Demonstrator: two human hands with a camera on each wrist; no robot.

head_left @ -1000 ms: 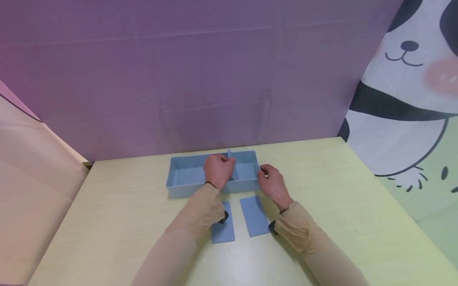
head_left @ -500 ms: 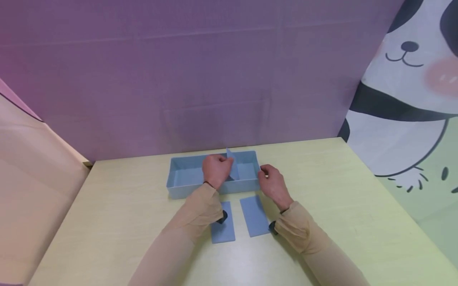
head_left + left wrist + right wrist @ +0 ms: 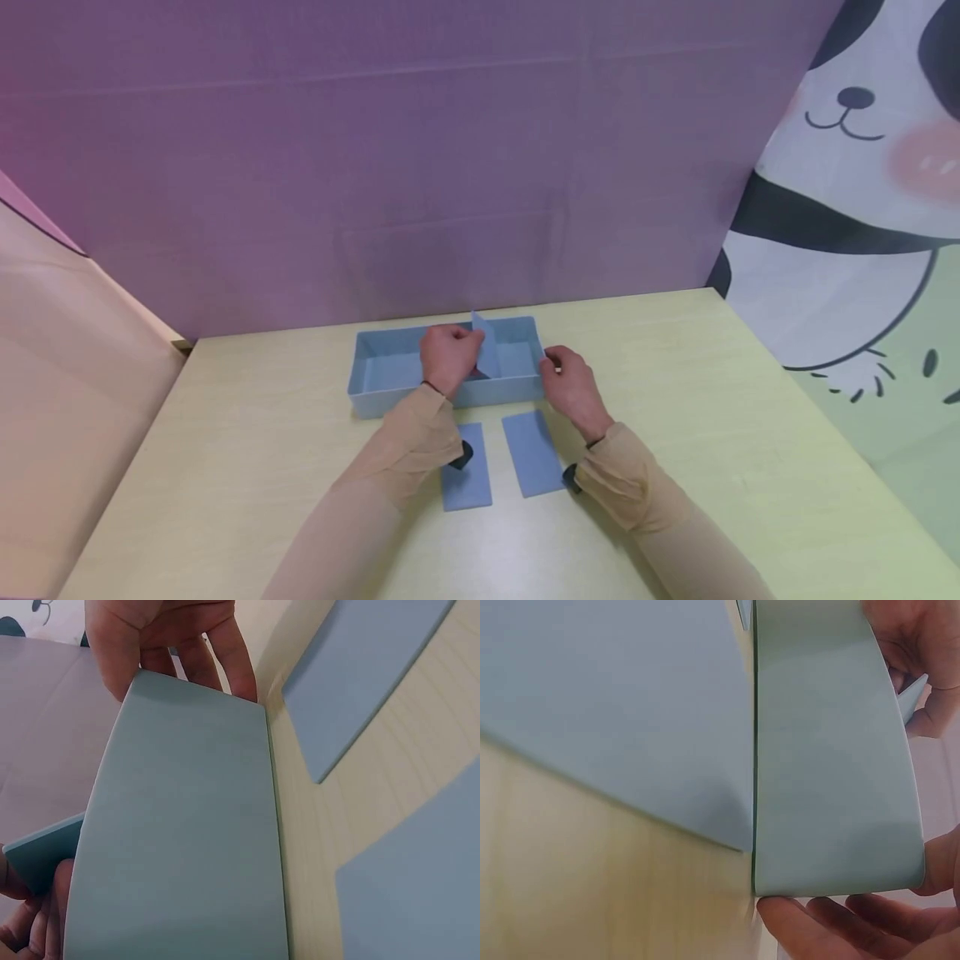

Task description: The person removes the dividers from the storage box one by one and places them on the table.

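Observation:
A long, shallow blue box (image 3: 393, 403) stands near the back of the table. My left hand (image 3: 448, 360) reaches over its front wall and pinches a thin blue divider panel (image 3: 487, 348), thumb and fingers on its left part. The panel leans inside the box, right of the middle, and its back corner pokes above the rim. In the left wrist view the panel (image 3: 46, 851) shows beyond the box's front wall (image 3: 180, 810). My right hand (image 3: 573, 392) grips the box's right end, fingertips (image 3: 791, 919) against the outer wall and the thumb at the rim.
Two flat blue panels lie on the table in front of the box, the left panel (image 3: 468, 487) partly under my left sleeve and the right panel (image 3: 534, 457) near my right cuff. A purple cloth (image 3: 420, 167) hangs right behind the table (image 3: 247, 500).
My left hand has drawn slightly left with the divider panel, which now shows more of its face and leans more. The right hand and box stay in place.

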